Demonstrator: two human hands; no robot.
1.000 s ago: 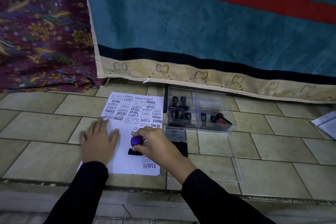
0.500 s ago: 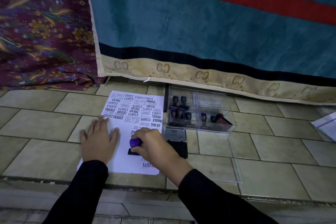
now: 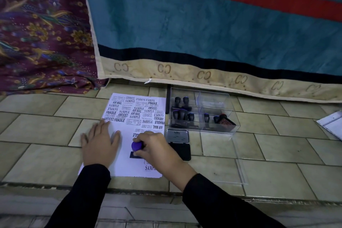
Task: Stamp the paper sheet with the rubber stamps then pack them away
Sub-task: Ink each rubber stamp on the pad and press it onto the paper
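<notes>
Tiled floor [image 3: 277,153] runs under everything, its near edge a raised kerb at 6 o'clock where both dark sleeves cross. Just past that kerb lies the paper sheet [image 3: 127,166], its near edge almost at the tile joint. On its left margin, at about 8 o'clock, the left hand [image 3: 100,146] lies flat, fingers spread apart, pinning the sheet. Just beside it, toward 5 o'clock of the sheet's middle, the right hand [image 3: 157,148] is closed around the purple knob of a rubber stamp [image 3: 136,146] whose dark base sits on the paper. Bare white paper remains only around that stamp; the far half is crowded with printed words. Touching the sheet's right edge, at 3 o'clock, an ink pad [image 3: 182,149] lies open, lid tilted back. A clear lid [image 3: 238,172] lies flat on the tiles to its right. Farther, at 1 o'clock, a clear plastic box [image 3: 203,113] holds more stamps upright. Open tiles stretch left at 9 o'clock. Beyond, a teal striped blanket [image 3: 203,33] hangs to the floor.
</notes>
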